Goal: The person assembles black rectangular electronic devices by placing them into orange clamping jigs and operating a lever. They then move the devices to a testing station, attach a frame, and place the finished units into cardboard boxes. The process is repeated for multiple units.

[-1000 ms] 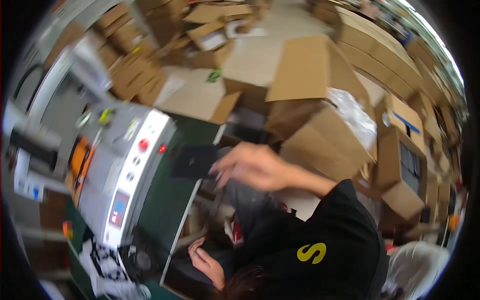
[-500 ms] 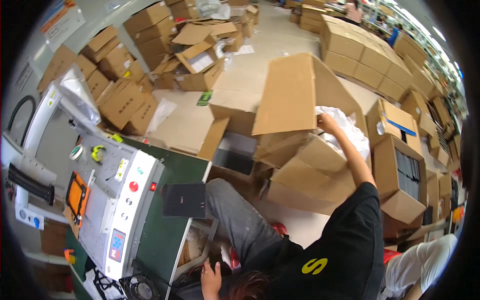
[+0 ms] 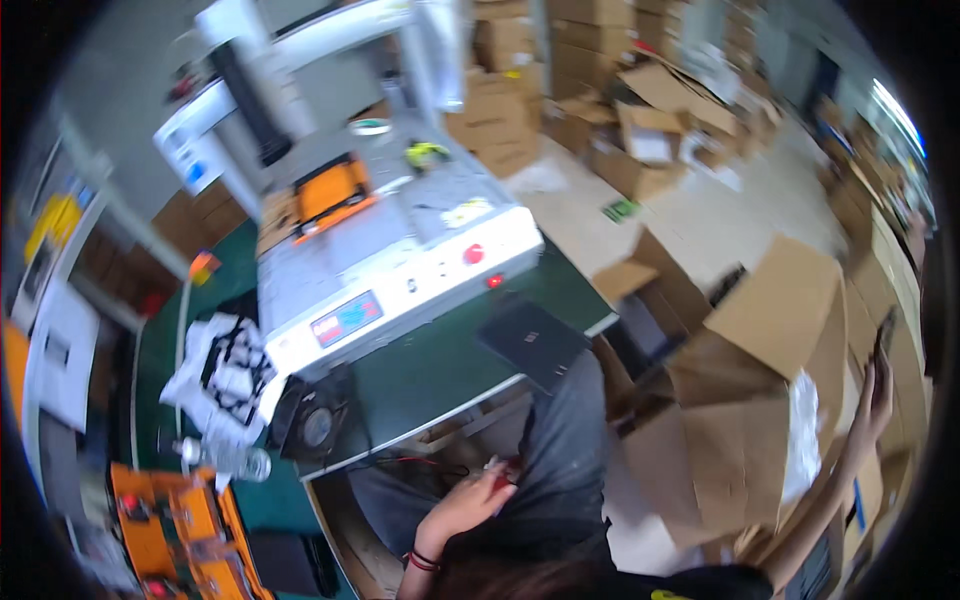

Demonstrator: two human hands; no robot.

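Observation:
At the far right, my right hand [image 3: 876, 400] is raised on an outstretched arm and grips a thin dark flat panel [image 3: 885, 338], seen nearly edge-on. My left hand [image 3: 468, 506] is over my lap, its fingers loosely stretched and slightly blurred; something red shows beside the fingertips, and I cannot make out what. A black flat panel [image 3: 532, 340] lies on the green tabletop [image 3: 420, 375] by my knee. Next to my right forearm, a large open carton [image 3: 735, 460] has white plastic wrap [image 3: 803, 435] at its edge.
A white-fronted machine [image 3: 405, 290] with an orange frame [image 3: 333, 192] on its bed stands on the table. Near it are a small fan [image 3: 315, 425], a clear bottle [image 3: 228, 458] and orange fixtures [image 3: 180, 530]. More cartons [image 3: 645, 150] are piled at the back.
My view has swung left toward the machine. My right hand has come away from the carton's wrap and now holds a dark flat panel. The left hand has moved over my lap.

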